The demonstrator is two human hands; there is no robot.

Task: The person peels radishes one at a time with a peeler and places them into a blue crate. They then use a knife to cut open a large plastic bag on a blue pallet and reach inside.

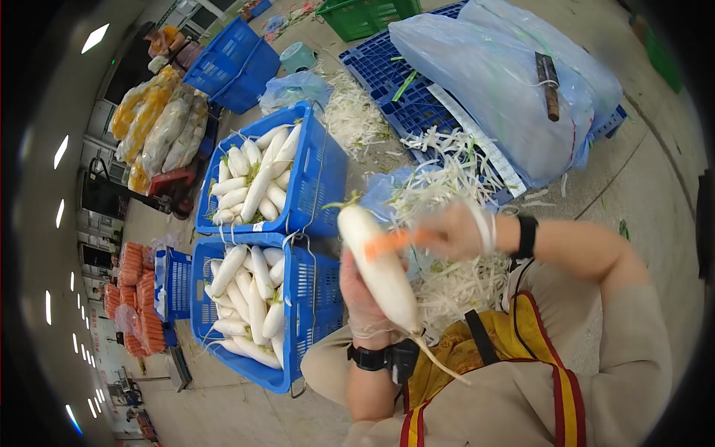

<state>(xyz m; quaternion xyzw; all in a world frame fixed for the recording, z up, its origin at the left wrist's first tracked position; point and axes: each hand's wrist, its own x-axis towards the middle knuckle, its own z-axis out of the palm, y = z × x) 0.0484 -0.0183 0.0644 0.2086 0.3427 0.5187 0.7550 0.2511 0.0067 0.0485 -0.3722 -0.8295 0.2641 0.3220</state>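
Observation:
A white radish [378,272] with a short green top and a long thin root lies slanted in front of my body. My left hand [362,296] is closed around its underside, in what looks like a thin clear glove. My right hand [449,232] is closed on an orange-handled peeler [387,243], which rests against the radish's upper side; both are smeared by motion, so its blade cannot be made out. Below and beyond the right hand lies a heap of white peel strips [462,287].
Two blue crates [316,279] of radishes stand at my left. A blue pallet [376,63] bears a large blue plastic bag [499,89] with a brown-handled tool on it. Farther off are stacked blue crates [234,63], bagged carrots [141,298] and a person [167,45].

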